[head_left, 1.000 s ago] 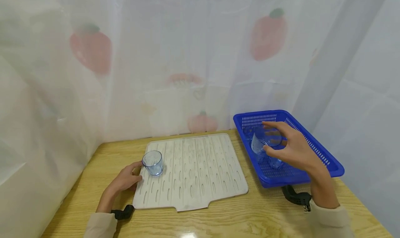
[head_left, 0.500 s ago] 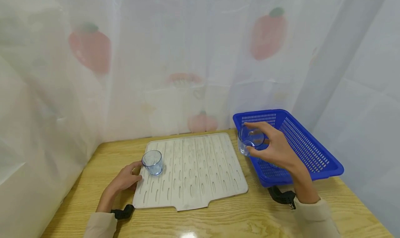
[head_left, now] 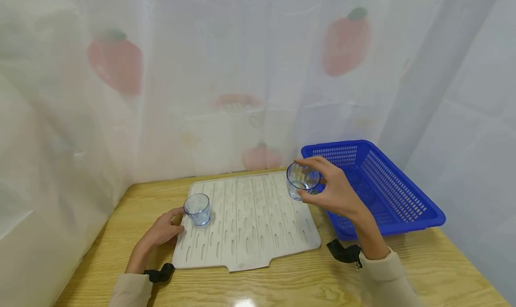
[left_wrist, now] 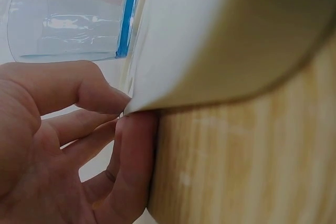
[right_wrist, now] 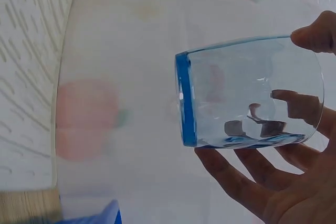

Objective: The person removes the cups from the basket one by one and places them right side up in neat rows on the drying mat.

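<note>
My right hand [head_left: 336,193] holds a clear drinking glass [right_wrist: 231,82] with a bluish base, thumb on one side and fingers on the other. The glass is upright in the air above the right back corner of a pale ridged draining mat [head_left: 250,240]. A second glass [head_left: 198,213] stands upright near the mat's left edge. Beside it, my left hand [head_left: 163,228] pinches that edge between thumb and fingers, as the left wrist view shows, with the standing glass [left_wrist: 73,19] just past the thumb.
A blue plastic basket [head_left: 403,228] with slotted walls stands on the wooden table [head_left: 298,284], right of the mat. Faint glassy shapes show on its floor, too indistinct to tell. A pale curtain [head_left: 258,74] with fruit prints hangs behind and at both sides.
My right hand has carried its glass leftward, from over the blue basket to over the mat's right back corner. The left hand and the standing glass have stayed put.
</note>
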{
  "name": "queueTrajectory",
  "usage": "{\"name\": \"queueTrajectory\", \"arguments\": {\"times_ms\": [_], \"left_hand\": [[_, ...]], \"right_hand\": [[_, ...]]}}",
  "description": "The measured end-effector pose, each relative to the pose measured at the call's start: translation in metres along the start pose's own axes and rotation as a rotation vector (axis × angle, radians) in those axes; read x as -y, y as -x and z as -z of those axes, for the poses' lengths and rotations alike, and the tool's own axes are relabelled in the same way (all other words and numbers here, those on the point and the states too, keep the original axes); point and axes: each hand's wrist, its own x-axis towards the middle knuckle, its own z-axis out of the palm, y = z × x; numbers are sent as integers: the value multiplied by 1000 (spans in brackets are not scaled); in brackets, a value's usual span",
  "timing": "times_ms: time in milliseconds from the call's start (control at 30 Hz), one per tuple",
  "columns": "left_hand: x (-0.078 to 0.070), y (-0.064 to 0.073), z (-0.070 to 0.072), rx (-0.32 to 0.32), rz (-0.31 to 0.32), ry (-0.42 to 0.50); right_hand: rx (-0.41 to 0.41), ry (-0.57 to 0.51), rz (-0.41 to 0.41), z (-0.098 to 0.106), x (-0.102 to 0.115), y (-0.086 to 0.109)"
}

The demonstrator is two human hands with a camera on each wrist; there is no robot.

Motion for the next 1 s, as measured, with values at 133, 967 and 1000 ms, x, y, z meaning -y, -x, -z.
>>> {"name": "queueTrajectory", "arguments": {"times_ms": [133, 967, 1000], "left_hand": [[0, 0, -1, 0, -2, -7], [2, -2, 2, -16, -66, -109], [2, -2, 2, -16, -63, -105]], "right_hand": [[4, -11, 30, -12, 6, -8], [121, -154, 70, -83, 40, -36], [130, -162, 65, -86, 41, -37]]}}
